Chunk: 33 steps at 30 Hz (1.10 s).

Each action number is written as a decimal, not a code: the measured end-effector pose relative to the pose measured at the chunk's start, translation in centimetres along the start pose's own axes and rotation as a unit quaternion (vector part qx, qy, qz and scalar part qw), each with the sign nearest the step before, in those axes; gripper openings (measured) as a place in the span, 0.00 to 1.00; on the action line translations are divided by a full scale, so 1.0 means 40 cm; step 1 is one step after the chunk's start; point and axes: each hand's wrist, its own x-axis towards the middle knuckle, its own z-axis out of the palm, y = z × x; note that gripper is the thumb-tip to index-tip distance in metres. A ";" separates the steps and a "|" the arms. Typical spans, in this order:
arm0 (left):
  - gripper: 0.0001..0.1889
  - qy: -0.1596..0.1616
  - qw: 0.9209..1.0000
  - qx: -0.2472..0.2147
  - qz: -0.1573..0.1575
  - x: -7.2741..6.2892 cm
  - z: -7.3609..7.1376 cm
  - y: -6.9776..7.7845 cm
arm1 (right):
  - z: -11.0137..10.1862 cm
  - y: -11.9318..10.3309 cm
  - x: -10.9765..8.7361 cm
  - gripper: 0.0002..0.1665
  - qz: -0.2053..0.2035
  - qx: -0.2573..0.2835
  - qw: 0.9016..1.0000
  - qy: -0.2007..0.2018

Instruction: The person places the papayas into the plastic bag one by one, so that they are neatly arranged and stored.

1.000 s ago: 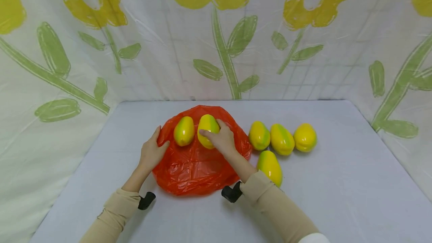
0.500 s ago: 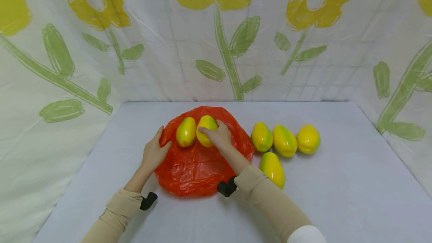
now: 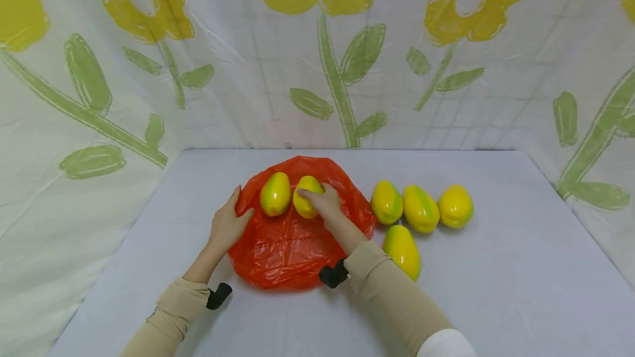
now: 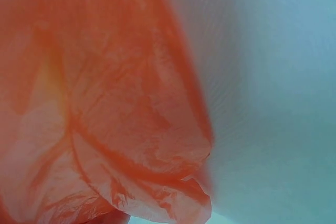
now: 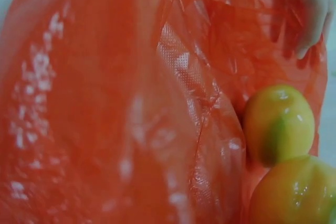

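A red plastic bag (image 3: 288,241) lies spread with its mouth open in the middle of the table. My left hand (image 3: 229,226) holds its left rim, thumb on the inside; in the right wrist view, fingers show dimly through the film behind the thumb (image 5: 310,24). My right hand (image 3: 326,203) grips a yellow-green papaya (image 3: 303,206) inside the bag, thumb across its front. Another papaya (image 3: 275,194) sits in the bag just left of it. In the right wrist view two papayas appear at the right, the nearer one (image 5: 294,195) cut off by the edge.
Right of the bag, three papayas (image 3: 420,209) stand in a row, with another papaya (image 3: 403,252) in front, partly hidden by the right sleeve. The table (image 3: 496,291) has a pale cover. A flowered cloth (image 3: 278,70) hangs behind it. Both wrists carry black mounts (image 3: 333,274).
My right hand first brought its papaya against the other one, then drew it slightly back and right. The left hand stays at the bag's rim. The whole head view has shifted a little.
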 end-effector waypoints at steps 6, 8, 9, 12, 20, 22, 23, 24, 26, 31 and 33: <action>0.35 0.003 1.000 0.002 -0.003 0.000 -0.001 0.002 | 0.002 0.011 0.012 0.43 0.014 0.030 0.999 -0.014; 0.35 0.006 1.000 0.004 -0.003 0.000 -0.001 0.002 | 0.003 0.014 0.016 0.43 0.018 0.037 0.999 -0.016; 0.35 0.007 1.000 0.005 -0.002 0.000 -0.001 0.001 | 0.004 0.015 0.018 0.44 0.018 0.040 0.999 -0.017; 0.35 0.010 1.000 0.008 0.000 -0.001 -0.001 -0.001 | 0.006 0.017 0.023 0.45 0.014 0.042 0.999 -0.016; 0.35 0.009 1.000 0.004 0.005 -0.002 -0.003 -0.004 | 0.013 0.023 0.031 0.46 -0.004 0.008 1.000 -0.017; 0.35 0.009 1.000 0.003 0.006 -0.002 -0.002 -0.004 | 0.013 0.023 0.032 0.46 -0.006 0.004 1.000 -0.020; 0.35 0.010 1.000 0.003 0.007 -0.002 -0.001 -0.003 | 0.012 0.023 0.032 0.45 -0.007 0.004 1.000 -0.022; 0.35 0.009 1.000 0.002 0.006 -0.001 0.000 -0.003 | 0.012 0.024 0.033 0.45 -0.009 0.004 1.000 -0.025; 0.35 0.006 1.000 0.001 0.004 -0.001 0.003 -0.003 | 0.011 0.024 0.033 0.45 -0.012 0.008 0.999 -0.031; 0.36 0.002 1.000 -0.002 -0.002 0.001 0.004 -0.005 | 0.011 0.024 0.032 0.47 -0.016 0.009 0.999 -0.049; 0.36 0.003 1.000 -0.004 -0.003 0.002 0.003 -0.006 | 0.013 0.023 0.033 0.48 -0.011 0.004 0.999 -0.050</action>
